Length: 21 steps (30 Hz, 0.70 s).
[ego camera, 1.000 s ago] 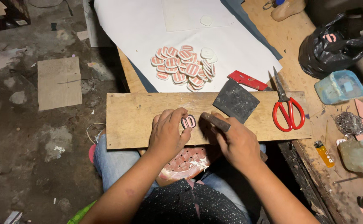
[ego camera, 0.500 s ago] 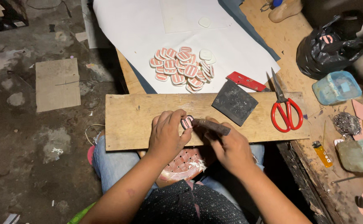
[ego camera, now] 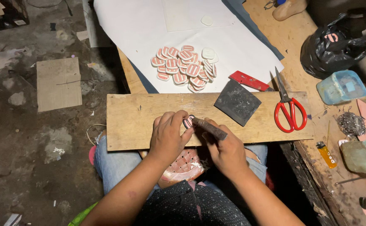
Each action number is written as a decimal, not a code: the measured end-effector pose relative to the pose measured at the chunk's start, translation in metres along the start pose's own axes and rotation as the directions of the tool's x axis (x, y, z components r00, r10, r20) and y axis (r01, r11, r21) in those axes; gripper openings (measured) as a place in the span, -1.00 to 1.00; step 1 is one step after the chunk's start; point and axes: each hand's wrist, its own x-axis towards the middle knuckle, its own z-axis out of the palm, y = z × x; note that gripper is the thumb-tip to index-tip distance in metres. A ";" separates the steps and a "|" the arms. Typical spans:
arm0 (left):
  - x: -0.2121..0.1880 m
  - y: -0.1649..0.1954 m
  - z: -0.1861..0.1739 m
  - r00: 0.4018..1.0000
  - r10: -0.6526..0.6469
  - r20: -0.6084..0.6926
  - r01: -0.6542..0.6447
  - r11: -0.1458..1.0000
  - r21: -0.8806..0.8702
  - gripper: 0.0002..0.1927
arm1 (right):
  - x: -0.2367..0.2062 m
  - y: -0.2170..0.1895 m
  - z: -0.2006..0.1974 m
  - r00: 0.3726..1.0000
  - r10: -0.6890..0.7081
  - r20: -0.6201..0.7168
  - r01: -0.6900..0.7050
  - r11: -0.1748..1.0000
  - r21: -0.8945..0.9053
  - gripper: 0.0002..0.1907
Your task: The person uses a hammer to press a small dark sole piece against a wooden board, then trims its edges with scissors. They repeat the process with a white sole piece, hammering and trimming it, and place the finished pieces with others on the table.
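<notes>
My left hand [ego camera: 169,136] presses a small oval pink-and-white striped piece [ego camera: 188,121] down on a wooden board [ego camera: 128,121] laid across my lap. My right hand [ego camera: 226,149] grips a dark-handled tool [ego camera: 209,128] whose tip meets that piece. Further up, a heap of several matching striped pieces [ego camera: 184,67] lies on a white sheet [ego camera: 141,29].
On the board lie a dark grey square pad [ego camera: 237,101] and red-handled scissors [ego camera: 289,108]. A red flat tool [ego camera: 248,80], a black plastic bag [ego camera: 333,44], a blue tub [ego camera: 341,86] and an orange lighter [ego camera: 326,153] sit on the bench at right. A pink woven basket [ego camera: 183,167] rests in my lap.
Both hands stay on the striped piece, with the tool tip shifting slightly against it. The camera view has drifted a little.
</notes>
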 end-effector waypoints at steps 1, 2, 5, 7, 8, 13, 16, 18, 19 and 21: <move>0.000 0.000 0.000 1.000 0.006 0.008 -0.006 1.000 0.001 -0.53 | -0.001 0.002 0.001 1.000 -0.009 0.000 0.009 1.000 0.014 -0.55; 0.000 -0.001 0.000 1.000 0.011 0.011 -0.011 1.000 0.002 -0.52 | -0.001 0.004 0.002 1.000 -0.022 0.002 0.022 0.999 0.026 -0.56; -0.001 -0.002 0.001 1.000 0.024 0.014 -0.024 1.000 0.008 -0.52 | -0.002 0.008 0.009 0.996 -0.081 -0.024 0.083 0.993 0.087 -0.61; -0.002 -0.004 0.001 1.000 0.024 0.007 -0.024 1.000 0.008 -0.53 | -0.003 0.009 0.014 0.999 -0.043 -0.008 0.044 0.991 0.125 -0.65; -0.002 -0.004 0.002 1.000 0.021 0.006 -0.021 1.000 0.005 -0.52 | -0.004 0.010 0.015 0.999 0.022 0.023 -0.025 0.990 0.138 -0.68; -0.001 -0.004 0.000 0.999 -0.007 0.042 0.007 1.000 -0.004 -0.50 | 0.000 0.015 0.010 0.995 -0.039 0.096 0.026 0.991 0.129 -0.66; 0.001 -0.002 0.000 0.999 -0.025 0.047 0.026 0.999 -0.021 -0.44 | 0.006 0.016 0.006 0.994 -0.102 0.042 0.098 0.990 0.099 -0.68; 0.004 -0.002 -0.001 0.999 -0.013 0.037 0.014 0.999 -0.037 -0.37 | 0.008 0.013 0.007 0.999 -0.006 0.037 0.005 0.999 0.038 -0.70; 0.004 -0.001 -0.001 0.999 -0.021 0.045 0.022 0.999 -0.037 -0.35 | 0.007 0.011 0.009 0.999 0.004 0.053 -0.007 0.998 0.061 -0.67; 0.004 -0.002 -0.002 0.998 -0.034 0.060 0.036 0.999 -0.033 -0.30 | 0.006 0.008 0.011 0.997 0.021 0.081 -0.030 0.994 0.108 -0.60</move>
